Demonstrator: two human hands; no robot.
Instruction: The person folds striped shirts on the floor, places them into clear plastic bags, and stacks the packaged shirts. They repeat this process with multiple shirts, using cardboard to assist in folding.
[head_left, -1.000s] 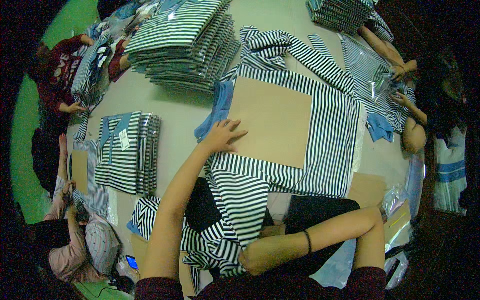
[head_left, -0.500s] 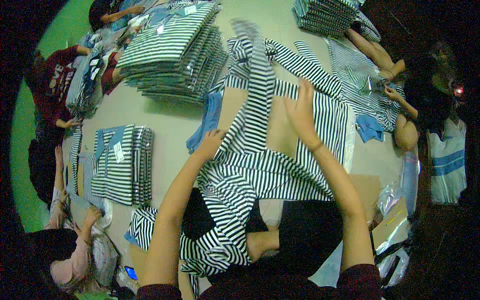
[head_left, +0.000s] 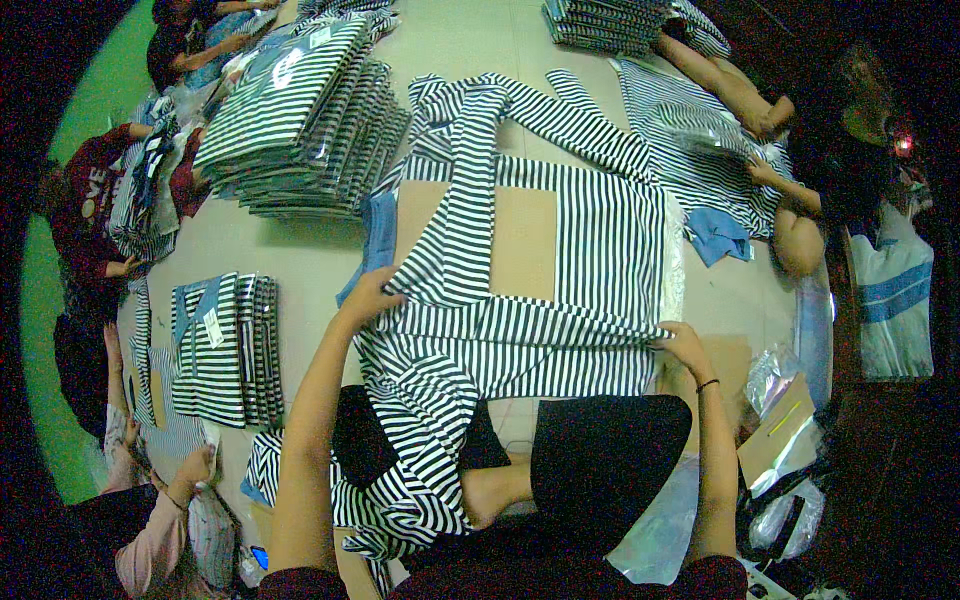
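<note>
Down on the pale floor (head_left: 300,275), right in front of the person's lap, a striped shirt (head_left: 610,235) is laid out flat with its blue collar (head_left: 380,230) end to the left. Tan card (head_left: 525,235) sits on top of it, kinda framed in cloth: one sleeve (head_left: 470,200) runs across the card, and the near side of the shirt is folded up over the card's lower edge. Left hand (head_left: 368,298) has its grip closed on the cloth just below the collar, and the right hand (head_left: 688,350) is pinching the fold at the opposite end, bracelet (head_left: 708,384) on that wrist. More striped cloth (head_left: 420,490) is bunched up by the lap, next to a leg in black trousers (head_left: 610,460). Off to the left there's a short stack (head_left: 215,345) of folded shirts, and past it a way taller stack (head_left: 290,120) that leans a bit and has shiny plastic on it. Over on the right, a co-worker's hand (head_left: 765,170) is at another striped shirt with plastic on it, and some crumpled clear plastic (head_left: 770,380) lies nearer the person. Pink sleeve (head_left: 160,530) at lower left belongs to another co-worker.
</note>
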